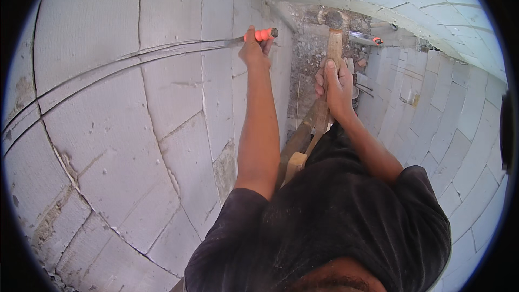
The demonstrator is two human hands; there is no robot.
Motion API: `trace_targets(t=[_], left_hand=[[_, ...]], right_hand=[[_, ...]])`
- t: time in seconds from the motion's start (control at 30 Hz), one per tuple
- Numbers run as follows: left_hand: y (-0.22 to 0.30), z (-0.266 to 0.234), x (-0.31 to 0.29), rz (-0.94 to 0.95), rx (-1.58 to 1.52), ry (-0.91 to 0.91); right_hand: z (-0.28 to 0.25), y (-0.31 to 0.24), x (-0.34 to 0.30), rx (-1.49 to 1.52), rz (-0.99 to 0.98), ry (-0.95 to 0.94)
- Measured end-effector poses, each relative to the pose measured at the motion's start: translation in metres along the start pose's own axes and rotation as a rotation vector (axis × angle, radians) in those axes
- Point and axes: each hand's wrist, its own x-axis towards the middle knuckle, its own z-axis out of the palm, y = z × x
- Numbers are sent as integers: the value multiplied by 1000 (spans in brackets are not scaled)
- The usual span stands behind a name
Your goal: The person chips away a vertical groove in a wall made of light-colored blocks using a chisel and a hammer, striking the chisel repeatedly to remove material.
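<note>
My left hand (pixel 255 48) is wrapped tight around a chisel (pixel 250 37), up at the top middle of my view, its orange grip poking out of my fist to the right with a dark cap at the end. The grey metal blade runs out to the left and its tip rests in the groove (pixel 135 59) cut across the block wall (pixel 108 130), a pair of thin dark lines that sweeps down and left over the pale grey blocks. My right hand (pixel 336 84) is closed around the wooden handle of a hammer (pixel 334 38), just right of the chisel but not touching it; the handle stands up from my fist and ends in a dull, dusty metal head. The wall to my left shows rough mortar joints and a few chipped, brownish patches. Between my arms I see wooden pieces (pixel 303 140) leaning below, and past them a floor (pixel 308 59) strewn with rubble. Another block wall (pixel 443 124) curves round on my right. I can make out no container with anything in it. My dark shirt (pixel 335 221) fills the bottom of the view.
</note>
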Motion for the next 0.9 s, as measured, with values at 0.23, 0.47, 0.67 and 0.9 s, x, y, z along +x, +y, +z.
trace_targets(t=[0.23,0.47,0.67,0.9], left_hand=[[3,1,-3,-8,14,-1],[3,-5,1,-10,38,20],[3,-11,8,-25,37,79],[-1,-13,21,-41,3,118]], right_hand=[[25,54,7,13,74,83],[23,47,3,84,148,123],[19,57,26,-215,175,-96],[32,73,24,-109,78,-32]])
